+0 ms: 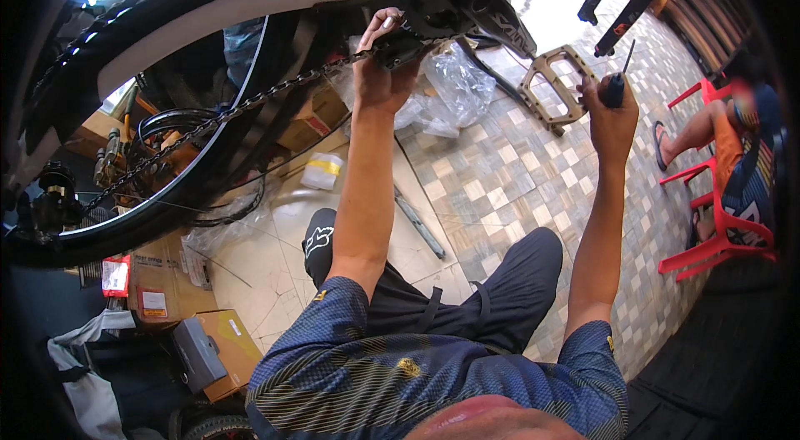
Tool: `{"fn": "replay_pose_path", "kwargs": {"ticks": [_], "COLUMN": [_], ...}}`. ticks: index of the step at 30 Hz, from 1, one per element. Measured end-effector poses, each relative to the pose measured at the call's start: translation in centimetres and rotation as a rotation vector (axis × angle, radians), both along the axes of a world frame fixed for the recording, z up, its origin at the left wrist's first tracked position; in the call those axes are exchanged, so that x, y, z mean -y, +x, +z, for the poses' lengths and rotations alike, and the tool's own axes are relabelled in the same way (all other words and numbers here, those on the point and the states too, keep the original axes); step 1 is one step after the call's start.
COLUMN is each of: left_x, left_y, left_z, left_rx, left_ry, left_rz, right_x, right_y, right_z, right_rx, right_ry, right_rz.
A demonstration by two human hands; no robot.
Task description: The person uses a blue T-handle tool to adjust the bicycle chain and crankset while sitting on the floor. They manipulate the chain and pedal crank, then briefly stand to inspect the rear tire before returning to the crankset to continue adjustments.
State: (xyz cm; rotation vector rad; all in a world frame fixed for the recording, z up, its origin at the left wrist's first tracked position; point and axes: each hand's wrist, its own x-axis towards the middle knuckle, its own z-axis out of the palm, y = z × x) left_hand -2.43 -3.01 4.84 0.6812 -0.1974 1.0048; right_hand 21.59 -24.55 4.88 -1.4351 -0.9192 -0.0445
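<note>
A bicycle frame [258,27] with black and whitish tubing hangs across the upper left. My left hand [385,77] is raised below the chainring [433,11], its fingers curled round a dark part [402,50] where the chain passes. What exactly they grip is partly hidden. From there the chain [242,109] slopes down to the rear derailleur [57,182] at the left. In my closed right hand [612,119] is a screwdriver [614,90] with a dark handle, its thin shaft pointing up. Just left of that hand is a bronze flat pedal [554,90] on the crank arm [504,23].
Clear plastic bags [454,86] lie on the tiled floor [500,182] beneath the crank. Cardboard boxes [221,348] stand lower left. A person [746,148] sits by red plastic chairs [717,244] at the right. A fork [637,11] hangs top right.
</note>
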Motion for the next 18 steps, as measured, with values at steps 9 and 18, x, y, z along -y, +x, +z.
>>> {"fn": "replay_pose_path", "kwargs": {"ticks": [9, 18], "left_x": [-0.6, -0.4], "left_y": [-0.1, 0.2], "left_z": [0.0, 0.2], "left_rx": [-0.001, 0.015], "left_ry": [-0.033, -0.041], "left_rz": [0.059, 0.042], "right_x": [0.5, 0.7], "right_y": [-1.1, -3.5], "right_z": [1.4, -0.3], "right_rx": [0.176, 0.173], "right_ry": [-0.184, -0.299], "right_rz": [-0.097, -0.178]}}
